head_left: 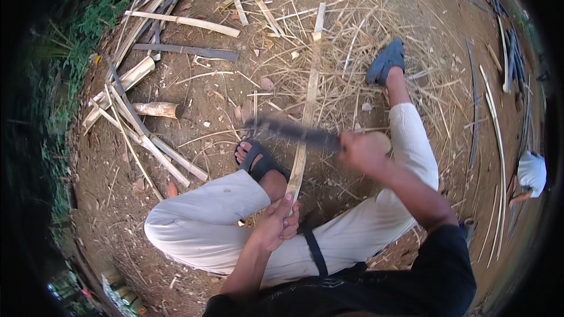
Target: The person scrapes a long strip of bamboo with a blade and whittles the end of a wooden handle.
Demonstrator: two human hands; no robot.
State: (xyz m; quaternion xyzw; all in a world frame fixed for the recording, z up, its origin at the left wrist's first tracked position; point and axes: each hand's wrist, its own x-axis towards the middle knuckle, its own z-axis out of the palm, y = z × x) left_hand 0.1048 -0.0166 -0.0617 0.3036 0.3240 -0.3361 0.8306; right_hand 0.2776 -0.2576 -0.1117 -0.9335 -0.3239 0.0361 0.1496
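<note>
1. The fingers of my left hand [276, 223] are clamped on the near end of a long pale strip [313, 82], thumb along its top.
2. The fingers of my right hand [365, 151] are closed around a long dark knife [298, 132], which looks blurred.
3. The strip lies straight ahead of my left fingers. Its long axis runs away from me, leaning slightly right, toward the far edge of the ground [126, 214]; whether its far end rests there I cannot tell.
4. What counts most, I judge, is the crossing: the knife points left, across the strip, beyond my left hand. I cannot make out whether they touch.
5. My left hand is the nearer, being on the strip itself; from my right fingers the strip lies leftward, apart from them.
6. Dry shavings [367, 26] lie around my right sandal [383, 60]; split pieces [188, 22] lie toward the ground's left edge, near green plants [97, 35].
</note>
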